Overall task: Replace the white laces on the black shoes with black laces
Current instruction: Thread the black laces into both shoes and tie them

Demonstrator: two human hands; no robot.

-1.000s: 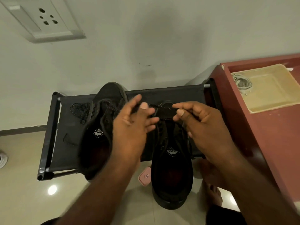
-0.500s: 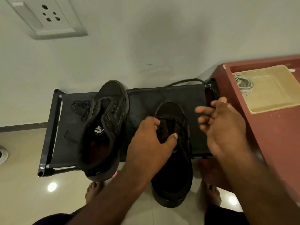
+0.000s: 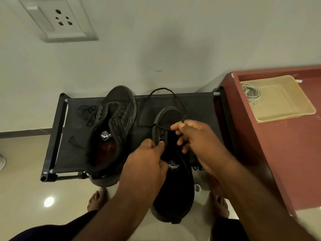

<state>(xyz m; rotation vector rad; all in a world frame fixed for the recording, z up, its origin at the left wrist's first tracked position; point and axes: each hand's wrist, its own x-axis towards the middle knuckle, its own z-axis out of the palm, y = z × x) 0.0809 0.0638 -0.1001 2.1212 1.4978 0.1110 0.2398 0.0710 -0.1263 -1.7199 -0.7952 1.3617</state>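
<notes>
**Head view: pull-through done, right hand back at the eyelets**

Black fabric-topped metal shoe rack (image 3: 199,105) is the landmark. Dark-red wooden table (image 3: 286,153) stands just right of the rack, with a beige plastic tray (image 3: 286,108) on it. The coiled white laces (image 3: 251,92) lie in the tray's far-left corner, already off the shoes.

Black low-top shoe being laced (image 3: 173,197) hangs over the rack's front edge, toe on the fabric. Second black low-top shoe (image 3: 119,108) lies on the rack's left half with its eyelets bare.

Left hand (image 3: 145,164) has slid up the shoe; its fingers are curled and grip the left eyelet flap at the rack's front. Right hand (image 3: 196,141) was spread open toward the rack's right end half a second ago. It has now come back over the toe, thumb and forefinger pinching the black speckled shoelace (image 3: 161,90) near its tip.

The lace was taut between both hands a second ago. Now it lies slack in a loop over the rack's back rail. Spare black lace bundle (image 3: 86,113) sits at the rack's left end.

Judgement: one pull is finished and the tip is lined up for the next eyelet. It's early in the relacing, since only the toe row looks threaded. The other shoe is untouched.
</notes>
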